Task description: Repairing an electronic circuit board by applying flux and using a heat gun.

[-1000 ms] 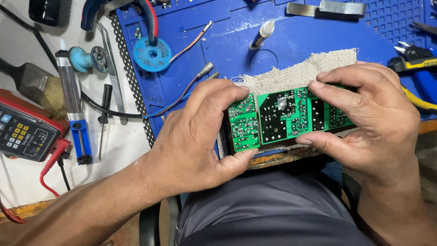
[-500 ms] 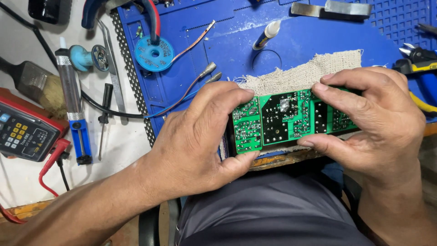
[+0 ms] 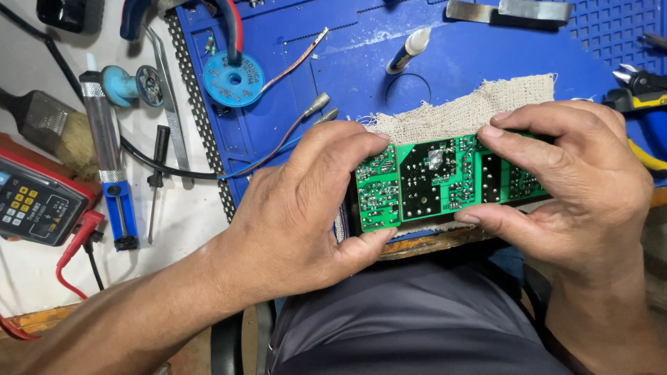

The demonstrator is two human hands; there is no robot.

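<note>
Both hands, the left hand [image 3: 306,208] and the right hand [image 3: 577,187], pinch the flat green printed circuit board [image 3: 438,180] by its short ends, solder side up, over the frayed beige cloth [image 3: 465,114] at the tabletop's near edge, a hold best kept on the edges, off the joints.

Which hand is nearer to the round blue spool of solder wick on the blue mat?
Left. The left hand lies just below-right of the round blue spool; the right hand is far across the green circuit board.
</note>
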